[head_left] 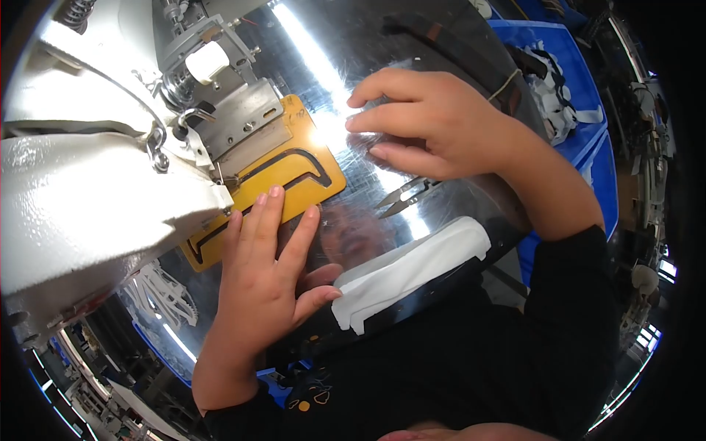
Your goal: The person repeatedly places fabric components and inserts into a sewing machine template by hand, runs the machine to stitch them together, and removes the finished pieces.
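Observation:
My left hand (266,272) lies flat with its fingers spread, the fingertips on the near edge of a yellow sewing template (322,158). A dark curved slot runs through the template, part of which sits beneath the sewing machine's head. Above the shiny tabletop, my right hand (441,121) has its fingers apart and nothing between the fingertips. Thread snips (403,197) point left just below it; their handles run under the hand, and I cannot tell whether it touches them. Folded white fabric pieces (415,268) rest at the table's near edge, close to my left thumb.
A white sewing machine (95,198) fills the left side, with metal clamps and a shaft (176,84) behind the template. Blue bins (588,81) with black and white scraps (548,92) stand at the right. White strips (162,294) hang below the machine.

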`<state>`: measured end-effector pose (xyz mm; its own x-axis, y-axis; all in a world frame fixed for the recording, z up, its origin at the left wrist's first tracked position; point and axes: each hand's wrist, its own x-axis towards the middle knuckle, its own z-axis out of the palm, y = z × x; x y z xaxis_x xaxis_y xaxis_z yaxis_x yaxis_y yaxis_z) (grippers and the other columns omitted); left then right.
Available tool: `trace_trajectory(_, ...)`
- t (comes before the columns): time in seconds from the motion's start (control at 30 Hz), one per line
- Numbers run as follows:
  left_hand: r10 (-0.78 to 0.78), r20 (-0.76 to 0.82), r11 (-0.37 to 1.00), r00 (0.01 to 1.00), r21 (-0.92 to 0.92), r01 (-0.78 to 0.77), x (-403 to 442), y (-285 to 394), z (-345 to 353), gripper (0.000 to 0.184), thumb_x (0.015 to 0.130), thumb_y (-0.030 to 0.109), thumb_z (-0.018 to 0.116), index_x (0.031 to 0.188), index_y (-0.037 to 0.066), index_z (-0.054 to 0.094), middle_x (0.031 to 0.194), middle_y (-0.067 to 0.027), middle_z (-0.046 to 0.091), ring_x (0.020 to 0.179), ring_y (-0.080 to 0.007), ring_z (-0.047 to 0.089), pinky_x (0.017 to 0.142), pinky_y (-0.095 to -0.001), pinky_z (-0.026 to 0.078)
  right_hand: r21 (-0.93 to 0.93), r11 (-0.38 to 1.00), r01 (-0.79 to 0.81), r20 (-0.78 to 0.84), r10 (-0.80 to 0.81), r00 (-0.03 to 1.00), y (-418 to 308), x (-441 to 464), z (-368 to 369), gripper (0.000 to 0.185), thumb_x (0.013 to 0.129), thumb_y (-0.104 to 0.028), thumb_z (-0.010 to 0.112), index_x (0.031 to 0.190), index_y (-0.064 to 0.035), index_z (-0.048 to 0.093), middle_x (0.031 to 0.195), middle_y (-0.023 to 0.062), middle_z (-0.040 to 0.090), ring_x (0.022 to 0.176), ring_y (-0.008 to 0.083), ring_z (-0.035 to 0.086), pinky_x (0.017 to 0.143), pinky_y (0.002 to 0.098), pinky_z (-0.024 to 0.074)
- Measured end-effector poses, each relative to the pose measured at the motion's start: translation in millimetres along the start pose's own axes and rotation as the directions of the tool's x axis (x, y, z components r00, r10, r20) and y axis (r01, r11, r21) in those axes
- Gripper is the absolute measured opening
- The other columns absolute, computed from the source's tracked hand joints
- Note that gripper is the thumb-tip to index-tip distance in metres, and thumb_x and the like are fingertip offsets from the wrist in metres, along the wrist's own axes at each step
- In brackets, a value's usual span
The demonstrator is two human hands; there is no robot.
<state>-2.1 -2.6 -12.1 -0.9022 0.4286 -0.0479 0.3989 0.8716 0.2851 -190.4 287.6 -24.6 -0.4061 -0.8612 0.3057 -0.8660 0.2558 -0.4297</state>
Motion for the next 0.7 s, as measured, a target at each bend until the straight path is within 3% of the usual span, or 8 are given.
trace_trajectory(0.07, -0.014, -0.004, 1.0, 1.0, -0.007, 0.014, -0.5, 2.1, 1.2, 0.09, 0.09, 0.072, 0.073, 0.159, 0.015, 0.061, 0.166, -0.0331, 0.044, 0.148, -0.0506, 0.048, 0.125, -0.0655, 0.029, 0.013, 0.999, 0.043, -0.07, -0.042, 0.997, 0.9, 2.7, 2.4, 0.027, 0.092, -0.01, 0.08, 0.119, -0.0086, 0.076, 0.14, 0.0105, 0.068, 0.096, 0.0273, 0.075, 0.082, 0.0391, 0.0602)
trace_trajectory(0.2, -0.02, -0.002, 1.0, 1.0, 0.015, 0.02, -0.6, -0.1, 0.1, 0.091, 0.093, 0.077, 0.064, 0.157, 0.012, 0.062, 0.165, -0.0333, 0.045, 0.148, -0.0511, 0.047, 0.125, -0.0637, 0.03, -0.016, 1.0, 0.014, -0.141, -0.016, 0.99, -1.1, 4.0, 4.9, 0.035, 0.088, 0.002, 0.08, 0.121, -0.0086, 0.075, 0.152, 0.0134, 0.061, 0.098, 0.0286, 0.072, 0.087, 0.0402, 0.0604)
trace_trajectory(0.27, -0.01, -0.007, 0.999, 1.0, 0.038, 0.01, -1.0, -3.7, 2.3, 0.097, 0.096, 0.083, 0.054, 0.153, 0.006, 0.064, 0.163, -0.0344, 0.048, 0.148, -0.0536, 0.047, 0.126, -0.062, 0.031, -0.031, 0.999, -0.022, -0.139, 0.018, 0.99, 0.2, 4.2, 5.3, 0.035, 0.087, 0.003, 0.08, 0.12, -0.0087, 0.075, 0.155, 0.0138, 0.058, 0.101, 0.0291, 0.072, 0.089, 0.0403, 0.0604)
trace_trajectory(0.6, 0.028, -0.075, 1.0, 0.997, 0.011, -0.027, -2.4, -9.6, 4.7, 0.09, 0.1, 0.077, 0.055, 0.15, 0.003, 0.065, 0.158, -0.0322, 0.054, 0.142, -0.0528, 0.053, 0.123, -0.0601, 0.037, -0.097, 0.995, 0.038, -0.111, -0.049, 0.993, 6.4, 1.9, 6.3, 0.04, 0.086, 0.009, 0.077, 0.123, -0.0073, 0.077, 0.157, 0.0141, 0.059, 0.118, 0.0282, 0.066, 0.101, 0.0379, 0.0557)
trace_trajectory(0.7, 0.043, -0.103, 0.999, 0.994, 0.0, -0.043, -2.1, -11.9, 6.1, 0.086, 0.101, 0.074, 0.057, 0.149, 0.003, 0.066, 0.157, -0.031, 0.056, 0.14, -0.0526, 0.056, 0.121, -0.0601, 0.041, -0.155, 0.986, 0.053, -0.074, -0.065, 0.995, 7.0, 0.3, 1.8, 0.037, 0.087, -0.003, 0.083, 0.123, -0.0076, 0.077, 0.155, 0.0145, 0.061, 0.125, 0.0318, 0.066, 0.107, 0.043, 0.0534)
